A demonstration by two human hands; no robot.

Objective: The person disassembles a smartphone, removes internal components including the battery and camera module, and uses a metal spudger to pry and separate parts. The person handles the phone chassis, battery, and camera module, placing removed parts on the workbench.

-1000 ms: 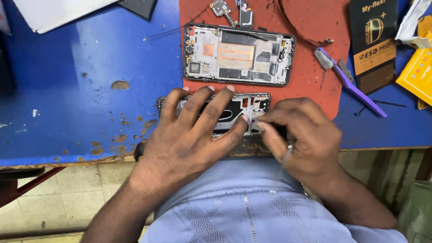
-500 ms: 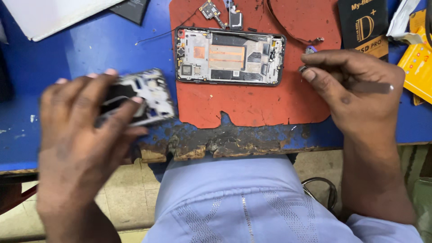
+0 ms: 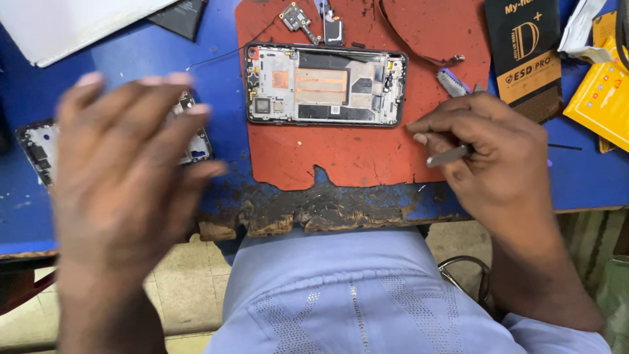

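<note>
My left hand (image 3: 124, 177) is blurred and hovers with spread fingers over a detached phone panel (image 3: 36, 149), which lies flat on the blue table (image 3: 223, 85). The hand covers the panel's middle and nothing is in its grip. My right hand (image 3: 501, 157) rests on the right edge of the red work mat (image 3: 347, 157) and pinches slim metal tweezers (image 3: 447, 156), which point left. An opened phone body (image 3: 325, 84) with its circuit boards exposed lies flat on the mat, just up and left of my right hand.
Small loose phone parts (image 3: 296, 16) and a thin cable (image 3: 406, 39) lie at the mat's top. A purple-handled brush (image 3: 452, 81) sits by my right hand. Black (image 3: 527, 52) and yellow (image 3: 606, 98) packets lie right, white paper (image 3: 78, 23) far left. The table's front edge (image 3: 314, 216) is worn.
My left hand carried the detached panel left, laid it on the blue table and let go. My right hand picked up the tweezers near the brush and drew back toward the mat's lower right.
</note>
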